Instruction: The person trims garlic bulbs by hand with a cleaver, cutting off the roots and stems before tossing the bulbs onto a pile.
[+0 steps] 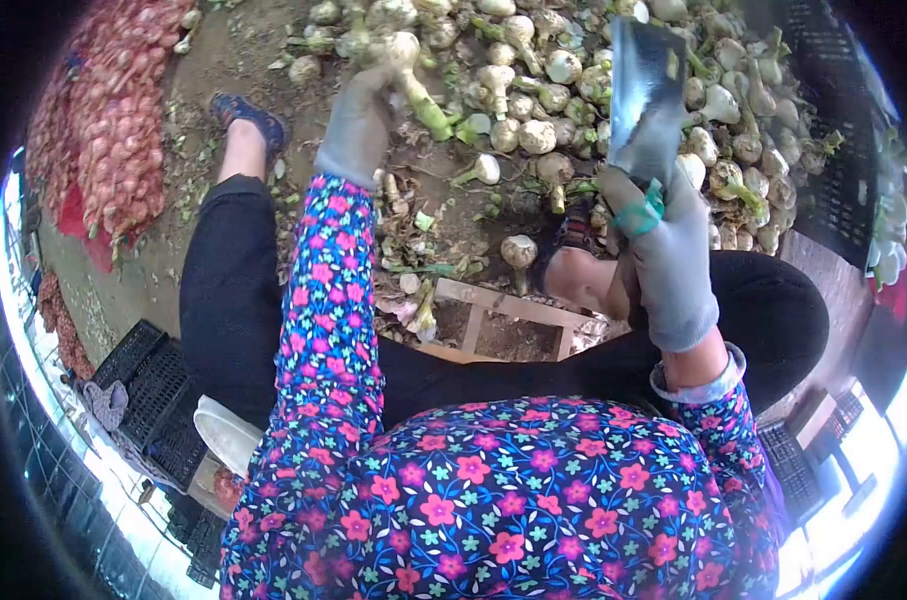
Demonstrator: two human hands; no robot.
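Observation:
My left hand (358,125), in a grey glove, is closed on a whitish garlic bulb (401,52) with a thick green stem (429,112) pointing down to the right. My fingers are slightly blurred there. In my right hand (663,235), also gloved, is a wide-bladed cleaver (645,95), its shiny blade pointing up and away from me. Its handle is hidden in my grip. A green band (641,210) is wrapped round the glove. The hands are well apart, and the blade touches no bulb that I can make out.
A large heap of garlic bulbs (538,137) spreads ahead and to the right, beside a black crate (823,130). Filled red net bags (123,130) stand at left. A wooden frame (518,305) and trimmed scraps (403,215) lie between my legs. Black crates (153,390) sit lower left.

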